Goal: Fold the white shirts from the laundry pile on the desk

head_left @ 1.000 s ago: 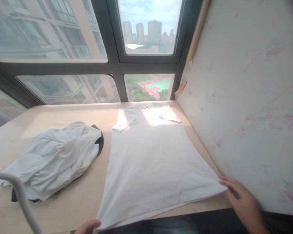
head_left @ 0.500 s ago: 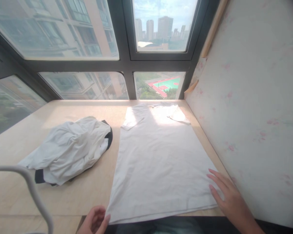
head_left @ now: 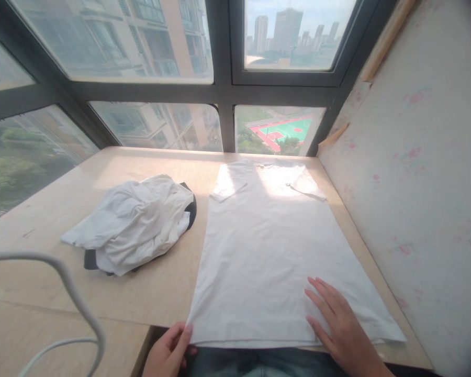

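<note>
A white T-shirt (head_left: 259,256) lies spread on the wooden surface, sleeves toward the window and hem toward me. At the hem's left corner, my left hand (head_left: 170,350) pinches the fabric between thumb and fingers. My right hand (head_left: 335,319) rests with fingers spread on the lower right part of the shirt, inward from its right corner. A small dark print shows near the right sleeve, where sunlight falls across the top of the shirt.
Left of the shirt lies a crumpled heap of white clothing (head_left: 137,225) with dark trim. A pale curved cable or tube (head_left: 68,285) crosses the near left. Windows (head_left: 157,125) close the far side, and a flowered wall (head_left: 412,209) stands at right.
My right hand has moved inward from the shirt's right edge, uncovering the right hem corner. My left hand stays at the left corner. The camera view has shifted slightly.
</note>
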Demonstrator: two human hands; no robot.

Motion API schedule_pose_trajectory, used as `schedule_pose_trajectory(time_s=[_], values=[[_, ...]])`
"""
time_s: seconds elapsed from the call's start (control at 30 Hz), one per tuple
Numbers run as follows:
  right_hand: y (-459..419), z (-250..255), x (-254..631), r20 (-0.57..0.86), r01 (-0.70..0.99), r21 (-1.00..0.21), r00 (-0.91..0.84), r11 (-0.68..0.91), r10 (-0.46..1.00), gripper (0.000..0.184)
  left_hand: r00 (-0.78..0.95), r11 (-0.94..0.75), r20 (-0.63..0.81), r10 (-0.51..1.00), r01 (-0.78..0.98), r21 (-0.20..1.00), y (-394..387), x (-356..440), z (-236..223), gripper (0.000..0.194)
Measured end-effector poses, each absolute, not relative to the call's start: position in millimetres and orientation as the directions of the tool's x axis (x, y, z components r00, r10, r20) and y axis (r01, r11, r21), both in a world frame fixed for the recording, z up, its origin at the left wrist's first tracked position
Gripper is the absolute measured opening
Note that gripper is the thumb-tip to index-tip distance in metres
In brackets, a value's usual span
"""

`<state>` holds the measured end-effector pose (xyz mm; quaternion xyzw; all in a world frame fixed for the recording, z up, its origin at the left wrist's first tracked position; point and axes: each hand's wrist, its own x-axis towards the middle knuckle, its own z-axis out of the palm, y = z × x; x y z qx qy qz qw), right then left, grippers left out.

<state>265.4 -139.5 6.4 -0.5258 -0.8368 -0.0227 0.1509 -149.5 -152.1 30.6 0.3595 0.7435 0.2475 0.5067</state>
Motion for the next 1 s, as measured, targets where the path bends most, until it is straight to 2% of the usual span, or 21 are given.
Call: schedule_pose_trajectory(time_s=[0.13, 0.23, 0.37, 0.47, 0.53, 0.6, 0.67, 0.73, 0.8, 0.9, 1.0], values=[[-149.2, 10.0, 266.5, 0.262, 0.819, -0.161, -0.502, 0.55, 0.824, 0.042, -0.249, 0.628, -0.577, 0.778, 0.282, 0.725, -149.0, -145.8, 34.5, 0.066], [-159.4, 1.4, 296.8, 0.279, 0.85, -0.186, -0.435, 0.492, 0.856, 0.039, -0.24, 0.612, -0.564, 0.79, 0.275, 0.741, -149.8, -146.1, 32.6, 0.061], [-178.1, -11.8, 354.3, 0.357, 0.944, -0.2, -0.179, 0.262, 0.917, 0.036, -0.244, 0.608, -0.557, 0.794, 0.289, 0.74, -149.8, -145.5, 31.8, 0.058], [-189.5, -16.8, 380.0, 0.387, 0.969, -0.248, 0.101, -0.002, 0.917, 0.04, -0.254, 0.612, -0.557, 0.791, 0.306, 0.73, -147.2, -143.8, 37.4, 0.057], [-191.0, -17.0, 385.0, 0.296, 0.922, -0.321, 0.313, -0.215, 0.902, 0.049, -0.26, 0.609, -0.551, 0.793, 0.312, 0.729, -145.4, -143.3, 41.1, 0.056], [-187.2, -15.0, 385.2, 0.129, 0.835, -0.376, 0.476, -0.402, 0.87, 0.056, -0.263, 0.609, -0.55, 0.793, 0.303, 0.733, -144.6, -144.2, 41.7, 0.058], [-181.2, -11.3, 385.6, -0.025, 0.757, -0.4, 0.554, -0.516, 0.832, 0.06, -0.265, 0.616, -0.557, 0.787, 0.282, 0.736, -145.0, -146.4, 38.9, 0.061], [-176.7, -6.5, 388.2, -0.117, 0.71, -0.415, 0.579, -0.569, 0.807, 0.059, -0.27, 0.631, -0.573, 0.774, 0.247, 0.735, -146.4, -149.0, 35.6, 0.066], [-175.8, -1.4, 391.9, -0.144, 0.684, -0.431, 0.592, -0.589, 0.793, 0.057, -0.274, 0.643, -0.587, 0.762, 0.209, 0.737, -148.1, -150.7, 35.0, 0.066], [-179.6, 3.2, 395.7, -0.107, 0.667, -0.431, 0.63, -0.607, 0.769, 0.059, -0.284, 0.643, -0.588, 0.757, 0.17, 0.747, -149.5, -150.8, 39.9, 0.059], [-185.6, -1.0, 397.7, -0.066, 0.708, -0.381, 0.621, -0.595, 0.781, 0.058, -0.295, 0.642, -0.581, 0.759, 0.186, 0.744, -148.8, -149.1, 44.5, 0.056]])
